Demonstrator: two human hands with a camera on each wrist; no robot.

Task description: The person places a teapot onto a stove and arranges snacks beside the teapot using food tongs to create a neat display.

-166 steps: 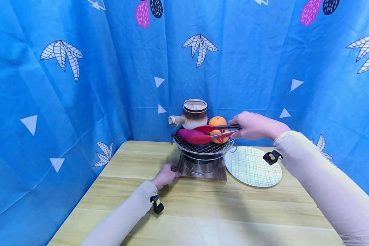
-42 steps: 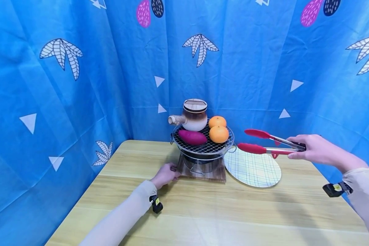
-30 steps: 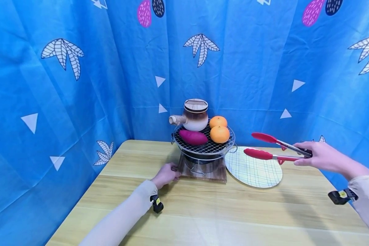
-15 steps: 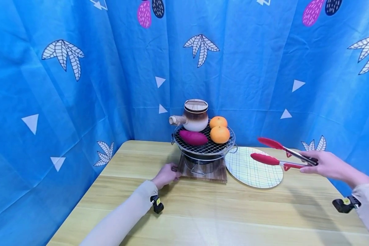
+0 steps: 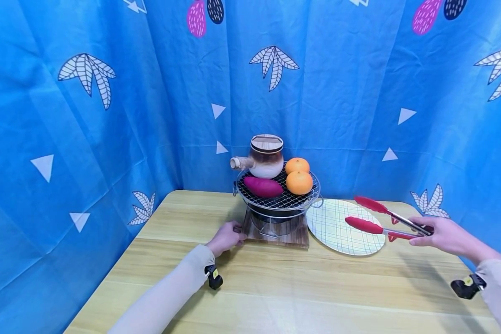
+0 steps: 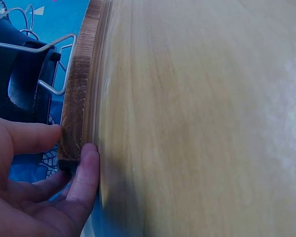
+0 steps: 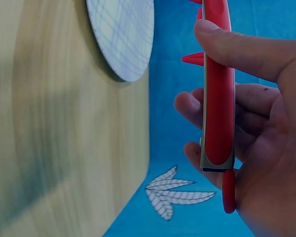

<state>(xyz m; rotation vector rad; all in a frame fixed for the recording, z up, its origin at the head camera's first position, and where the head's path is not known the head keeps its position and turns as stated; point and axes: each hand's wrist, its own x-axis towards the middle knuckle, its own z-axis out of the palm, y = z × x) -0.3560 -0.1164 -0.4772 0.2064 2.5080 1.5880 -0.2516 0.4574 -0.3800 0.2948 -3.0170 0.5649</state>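
My right hand (image 5: 446, 236) holds red-tipped tongs (image 5: 364, 225) above the right part of the checked plate (image 5: 331, 227); their tips are spread with nothing between them. In the right wrist view, the thumb presses the tongs' red handle (image 7: 219, 108). At the left, my left hand (image 5: 225, 239) grips the corner of a dark wooden board (image 5: 294, 239) under a small stove. The left wrist view has thumb and fingers pinching the board's edge (image 6: 79, 94). On the round wire grill (image 5: 281, 202) lie a purple sweet potato (image 5: 263, 187) and two mandarins (image 5: 299, 183).
A side-handled clay teapot (image 5: 267, 163) with a wooden lid stands at the back of the grill. Wire loops stick out from the grill's sides. Behind the wooden table (image 5: 275, 287) hangs a blue patterned curtain (image 5: 338, 93).
The tongs were around the sweet potato over the grill; they have come away and moved right, then lower, past the plate's middle. The sweet potato lies on the grill. My left hand stays put.
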